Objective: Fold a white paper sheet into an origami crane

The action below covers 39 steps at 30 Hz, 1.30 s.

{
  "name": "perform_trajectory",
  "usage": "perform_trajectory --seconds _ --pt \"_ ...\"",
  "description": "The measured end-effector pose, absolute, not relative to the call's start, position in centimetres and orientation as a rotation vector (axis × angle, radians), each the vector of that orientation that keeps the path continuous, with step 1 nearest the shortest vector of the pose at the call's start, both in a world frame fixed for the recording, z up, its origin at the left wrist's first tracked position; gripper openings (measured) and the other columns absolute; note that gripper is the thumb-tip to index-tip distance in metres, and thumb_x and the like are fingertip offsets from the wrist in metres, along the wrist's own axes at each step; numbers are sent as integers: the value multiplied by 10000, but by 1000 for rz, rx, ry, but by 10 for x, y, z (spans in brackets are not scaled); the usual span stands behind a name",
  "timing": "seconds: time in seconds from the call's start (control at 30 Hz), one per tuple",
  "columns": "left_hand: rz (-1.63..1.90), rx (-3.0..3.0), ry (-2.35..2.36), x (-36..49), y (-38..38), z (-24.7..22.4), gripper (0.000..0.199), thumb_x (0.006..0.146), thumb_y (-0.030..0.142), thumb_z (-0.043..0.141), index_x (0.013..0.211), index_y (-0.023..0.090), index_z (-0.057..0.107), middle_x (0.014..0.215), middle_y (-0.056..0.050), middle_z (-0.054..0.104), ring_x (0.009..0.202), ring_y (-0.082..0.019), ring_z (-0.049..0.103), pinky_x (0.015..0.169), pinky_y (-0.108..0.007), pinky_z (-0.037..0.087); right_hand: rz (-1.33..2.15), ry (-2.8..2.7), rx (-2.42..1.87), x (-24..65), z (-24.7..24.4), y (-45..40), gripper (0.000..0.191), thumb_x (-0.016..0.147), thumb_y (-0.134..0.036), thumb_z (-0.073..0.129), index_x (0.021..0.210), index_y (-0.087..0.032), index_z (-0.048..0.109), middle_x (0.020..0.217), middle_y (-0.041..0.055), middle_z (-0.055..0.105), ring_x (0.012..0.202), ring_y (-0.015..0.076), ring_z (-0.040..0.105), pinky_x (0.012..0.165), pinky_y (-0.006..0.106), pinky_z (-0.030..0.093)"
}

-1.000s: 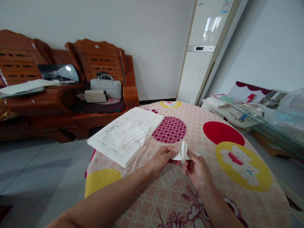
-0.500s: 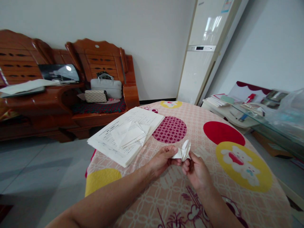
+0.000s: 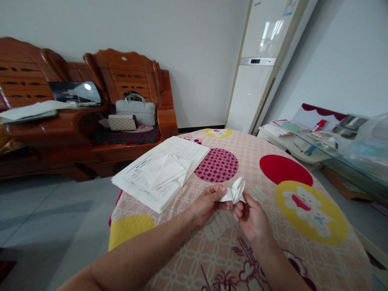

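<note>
A small piece of folded white paper [image 3: 235,191], with pointed flaps standing up, is held between both hands above the table. My left hand [image 3: 210,202] pinches its left side, thumb on top and fingers beneath. At its right edge my right hand [image 3: 251,215] grips with thumb and fingers, the fingertips partly under the paper. To the left lies a stack of printed sheets [image 3: 136,182], and on it rest some loose folded white papers [image 3: 169,171].
A patterned cloth covers the round table [image 3: 182,258]. Beyond it stand a wooden sofa [image 3: 130,72] with a grey handbag [image 3: 136,111], and a tall white air conditioner [image 3: 250,93]. At right, a glass shelf [image 3: 333,155] holds bowls and a plastic bag.
The folded paper's upright flaps lean slightly more to the right. My right hand has shifted a touch, and my left hand keeps its pinch.
</note>
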State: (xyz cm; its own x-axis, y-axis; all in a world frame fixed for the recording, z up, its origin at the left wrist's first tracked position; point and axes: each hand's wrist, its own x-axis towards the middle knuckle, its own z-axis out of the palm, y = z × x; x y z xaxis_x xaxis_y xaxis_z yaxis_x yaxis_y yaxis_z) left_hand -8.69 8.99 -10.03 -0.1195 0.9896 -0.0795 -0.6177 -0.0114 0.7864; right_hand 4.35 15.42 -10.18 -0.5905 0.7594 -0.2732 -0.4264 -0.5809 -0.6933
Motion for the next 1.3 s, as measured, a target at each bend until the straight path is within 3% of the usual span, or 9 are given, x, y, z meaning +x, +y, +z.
perform_trajectory --seconds 0.27,0.57,0.83,0.97,1.13,1.3 --pt "1511 681 793 -86 88 -98 393 747 460 744 685 103 593 666 -70 659 577 -132 608 601 -233 490 2262 -755 -713 45 -99 155 402 693 -412 769 513 -176 498 357 -89 385 282 49 319 287 180 287" --pt "1491 641 832 -92 90 -98 395 718 451 767 733 77 641 735 -75 658 640 -124 601 637 -234 526 2043 -1006 -635 49 -94 150 424 847 -431 637 537 -176 501 406 -49 451 343 80 407 364 210 328" --pt "1365 896 1271 -109 93 -106 420 751 515 682 652 123 568 552 -19 588 459 -95 530 463 -195 427 1819 -1388 -893 53 -104 158 405 826 -479 607 571 -177 517 431 -50 453 335 72 386 315 189 279" --pt "1090 1003 1599 -117 94 -110 328 807 439 584 672 141 579 469 0 566 368 -106 502 383 -191 336 1629 -1665 -1190 52 -111 164 356 810 -497 572 654 -178 576 454 -42 497 313 94 426 271 189 267" --pt "900 1080 1789 -119 97 -110 269 818 353 520 657 150 591 421 19 532 341 -114 492 372 -196 325 1322 -2023 -1208 51 -113 169 358 839 -421 511 601 -167 591 427 -25 510 306 96 466 293 181 298" --pt "1043 1005 1625 -121 97 -112 286 787 391 591 668 132 611 469 4 559 385 -103 502 395 -184 342 1540 -1848 -1222 52 -113 170 334 802 -455 570 712 -144 651 497 -8 576 312 96 473 263 173 271"
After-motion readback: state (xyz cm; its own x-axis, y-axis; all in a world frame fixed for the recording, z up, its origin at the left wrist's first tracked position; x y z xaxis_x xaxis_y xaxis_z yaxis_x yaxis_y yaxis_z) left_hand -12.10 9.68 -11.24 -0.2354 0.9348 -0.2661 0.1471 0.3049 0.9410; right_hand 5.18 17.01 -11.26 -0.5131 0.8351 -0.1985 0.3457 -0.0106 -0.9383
